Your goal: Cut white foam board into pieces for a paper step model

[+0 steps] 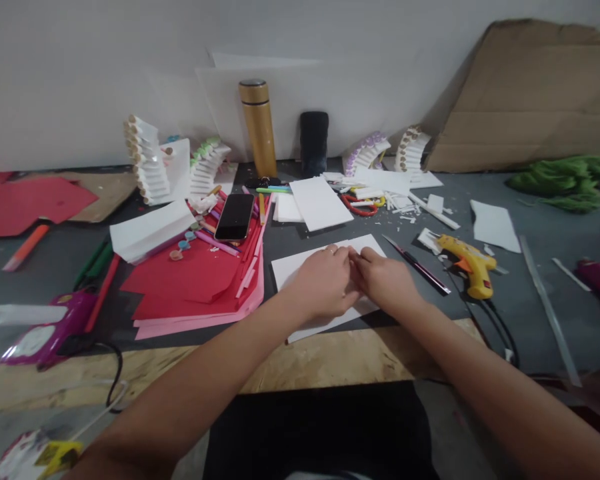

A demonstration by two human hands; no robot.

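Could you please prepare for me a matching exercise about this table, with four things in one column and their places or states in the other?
Column 1
1. Phone
2. Gold flask
3. Yellow glue gun
4. White sheet

Column 2
A. Lying to the right of the cutter
B. Beneath the left hand and right hand
C. Dark-screened, lying over the red papers
D. Standing upright at the back

Right pairs: 1-C, 2-D, 3-A, 4-B

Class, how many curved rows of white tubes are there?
4: a tan-tipped row farthest left, a green-tipped row left of the gold bottle, a purple-tipped row right of the black object, and another tan-tipped row farther right. More may be hidden.
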